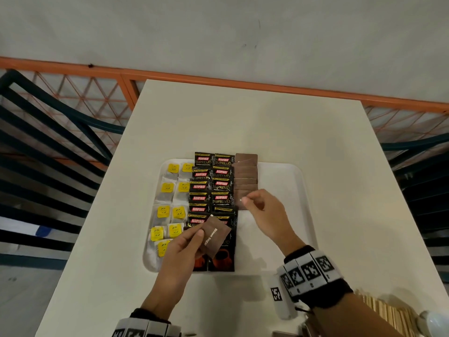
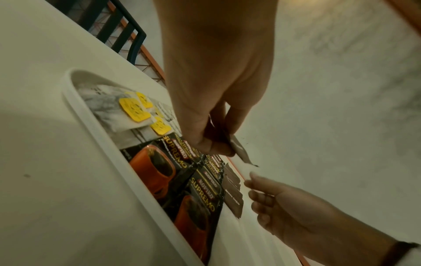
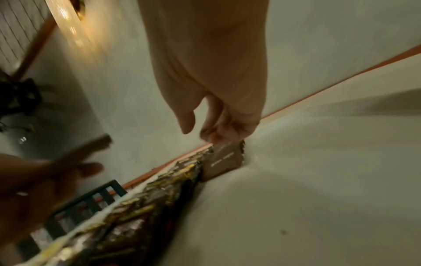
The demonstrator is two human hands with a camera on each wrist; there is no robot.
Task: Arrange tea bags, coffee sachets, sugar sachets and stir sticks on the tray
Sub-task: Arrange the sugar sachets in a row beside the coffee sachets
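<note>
**Sugar sachets being laid in a column on the tray**

Wrist bands with printed markers fill the lower frame of the head view. Above them, the left hand (image 1: 181, 249) pinches a brown sugar sachet (image 1: 215, 237), probably the next to be placed. At centre, the right hand (image 1: 263, 210), fingers curled, touches the lowest sachet of the brown column (image 1: 246, 176), apparently nudging it straight. On the white tray (image 1: 286, 171), tea bags (image 1: 170, 203) sit left, coffee sachets (image 1: 211, 190) in the middle. Stir sticks (image 1: 388, 310) wait on the bench (image 1: 243, 122), lower right.
</note>
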